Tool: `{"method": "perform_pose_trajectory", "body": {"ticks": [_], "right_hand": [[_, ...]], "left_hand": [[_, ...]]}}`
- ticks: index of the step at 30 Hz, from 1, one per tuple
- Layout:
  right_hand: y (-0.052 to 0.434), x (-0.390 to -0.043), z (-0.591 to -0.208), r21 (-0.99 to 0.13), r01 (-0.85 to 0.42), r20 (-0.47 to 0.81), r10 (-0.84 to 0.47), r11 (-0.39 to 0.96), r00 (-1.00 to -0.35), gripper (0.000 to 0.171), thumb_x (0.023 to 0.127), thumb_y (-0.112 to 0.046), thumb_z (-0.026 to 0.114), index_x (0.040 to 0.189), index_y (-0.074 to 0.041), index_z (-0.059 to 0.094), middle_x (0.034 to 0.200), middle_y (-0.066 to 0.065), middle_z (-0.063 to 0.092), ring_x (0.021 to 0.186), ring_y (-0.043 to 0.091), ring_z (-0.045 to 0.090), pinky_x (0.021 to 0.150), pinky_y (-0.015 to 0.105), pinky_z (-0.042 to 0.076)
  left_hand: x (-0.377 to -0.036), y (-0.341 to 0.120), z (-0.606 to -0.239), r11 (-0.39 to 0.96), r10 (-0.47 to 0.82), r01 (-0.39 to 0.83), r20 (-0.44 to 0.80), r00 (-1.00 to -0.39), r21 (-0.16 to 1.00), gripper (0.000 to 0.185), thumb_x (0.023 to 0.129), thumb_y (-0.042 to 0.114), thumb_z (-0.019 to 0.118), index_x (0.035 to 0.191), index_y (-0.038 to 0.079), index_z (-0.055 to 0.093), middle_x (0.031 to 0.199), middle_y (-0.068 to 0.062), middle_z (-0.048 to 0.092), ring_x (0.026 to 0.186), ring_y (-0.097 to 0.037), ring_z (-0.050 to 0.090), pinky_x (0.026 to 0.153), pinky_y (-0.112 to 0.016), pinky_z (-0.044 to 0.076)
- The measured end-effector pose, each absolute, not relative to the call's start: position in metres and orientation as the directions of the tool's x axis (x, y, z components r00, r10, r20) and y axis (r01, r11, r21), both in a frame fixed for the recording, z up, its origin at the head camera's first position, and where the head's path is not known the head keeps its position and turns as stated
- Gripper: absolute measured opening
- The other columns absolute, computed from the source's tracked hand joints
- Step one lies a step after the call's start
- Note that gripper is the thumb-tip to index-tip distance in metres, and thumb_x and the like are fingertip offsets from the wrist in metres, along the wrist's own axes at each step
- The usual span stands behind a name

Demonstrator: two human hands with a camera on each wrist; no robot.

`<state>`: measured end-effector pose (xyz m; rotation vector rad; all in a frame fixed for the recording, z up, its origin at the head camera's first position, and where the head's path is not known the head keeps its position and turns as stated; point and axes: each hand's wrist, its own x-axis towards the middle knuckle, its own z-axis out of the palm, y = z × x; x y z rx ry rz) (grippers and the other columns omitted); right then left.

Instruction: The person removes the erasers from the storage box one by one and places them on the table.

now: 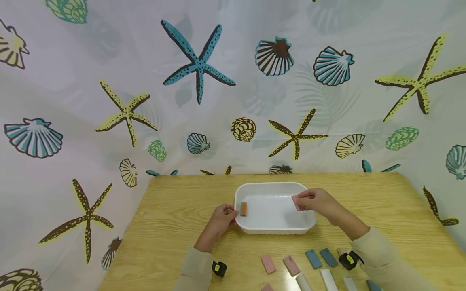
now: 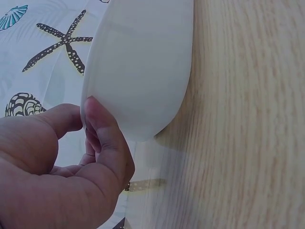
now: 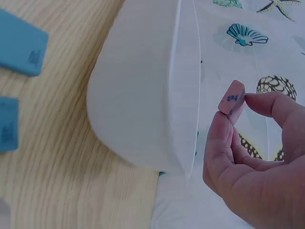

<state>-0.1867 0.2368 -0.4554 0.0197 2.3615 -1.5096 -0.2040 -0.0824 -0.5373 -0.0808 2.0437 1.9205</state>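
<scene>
A white rectangular dish (image 1: 271, 184) stands in the middle of the wooden table. My left hand (image 1: 234, 211) pinches a small orange and green block (image 1: 243, 209) just inside the dish's left rim. My right hand (image 1: 300, 201) pinches a pink block (image 1: 296, 203) over the dish's right side. In the right wrist view the pink block (image 3: 232, 102) sits between thumb and forefinger, above the rim of the dish (image 3: 143, 95). In the left wrist view my thumb (image 2: 102, 129) lies against the outer wall of the dish (image 2: 143, 62), and the block is hidden.
Several flat blocks lie along the table's front edge: pink ones (image 1: 268, 263), blue ones (image 1: 313, 258) and white ones (image 1: 329, 279). Two blue blocks (image 3: 21, 47) show beside the dish. A curtain printed with starfish and shells hangs behind the table (image 1: 174, 210).
</scene>
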Motion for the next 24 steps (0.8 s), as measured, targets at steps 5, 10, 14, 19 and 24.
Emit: {"method": "perform_pose_trajectory", "body": {"ticks": [5, 10, 14, 19, 24], "right_hand": [[0.253, -0.175, -0.457, -0.888, 0.202, -0.29, -0.165, 0.413, -0.943, 0.055, 0.089, -0.036, 0.062, 0.12, 0.007, 0.05, 0.105, 0.012, 0.061, 0.093, 0.021, 0.061, 0.087, 0.042, 0.048], [0.261, -0.159, -0.456, -0.892, 0.215, -0.302, -0.169, 0.398, -0.938, 0.053, 0.09, -0.034, 0.061, 0.121, 0.008, 0.049, 0.107, 0.011, 0.061, 0.094, 0.021, 0.061, 0.088, 0.044, 0.047], [0.262, -0.147, -0.455, -0.896, 0.22, -0.307, -0.179, 0.385, -0.935, 0.051, 0.091, -0.033, 0.06, 0.12, 0.007, 0.051, 0.102, 0.01, 0.062, 0.091, 0.021, 0.062, 0.088, 0.044, 0.047], [0.258, -0.129, -0.457, -0.913, 0.221, -0.317, -0.253, 0.343, -0.914, 0.047, 0.092, -0.031, 0.059, 0.118, 0.008, 0.051, 0.098, 0.01, 0.063, 0.091, 0.024, 0.061, 0.085, 0.041, 0.048], [0.246, -0.108, -0.463, -0.916, 0.214, -0.328, -0.326, 0.341, -0.887, 0.046, 0.092, -0.029, 0.06, 0.117, 0.008, 0.051, 0.097, 0.01, 0.061, 0.09, 0.025, 0.059, 0.08, 0.037, 0.05]], "left_hand": [[-0.205, -0.084, -0.537, 0.088, 0.19, -0.261, -0.273, -0.943, 0.961, 0.024, 0.092, 0.01, 0.059, 0.108, -0.005, 0.05, 0.088, -0.012, 0.057, 0.067, -0.014, 0.056, 0.064, -0.03, 0.053], [-0.203, -0.083, -0.536, 0.085, 0.201, -0.254, -0.266, -0.943, 0.964, 0.026, 0.091, 0.01, 0.059, 0.109, -0.006, 0.049, 0.089, -0.013, 0.057, 0.067, -0.014, 0.055, 0.065, -0.03, 0.053], [-0.202, -0.082, -0.535, 0.076, 0.189, -0.256, -0.266, -0.945, 0.964, 0.026, 0.091, 0.009, 0.059, 0.108, -0.007, 0.049, 0.089, -0.015, 0.057, 0.067, -0.014, 0.055, 0.064, -0.03, 0.052], [-0.203, -0.08, -0.534, 0.071, 0.179, -0.265, -0.274, -0.945, 0.962, 0.026, 0.091, 0.009, 0.059, 0.109, -0.007, 0.049, 0.089, -0.015, 0.057, 0.066, -0.013, 0.055, 0.065, -0.029, 0.052], [-0.202, -0.08, -0.533, 0.073, 0.186, -0.268, -0.277, -0.943, 0.961, 0.026, 0.092, 0.009, 0.058, 0.109, -0.006, 0.048, 0.086, -0.011, 0.056, 0.066, -0.013, 0.055, 0.065, -0.03, 0.052]]}}
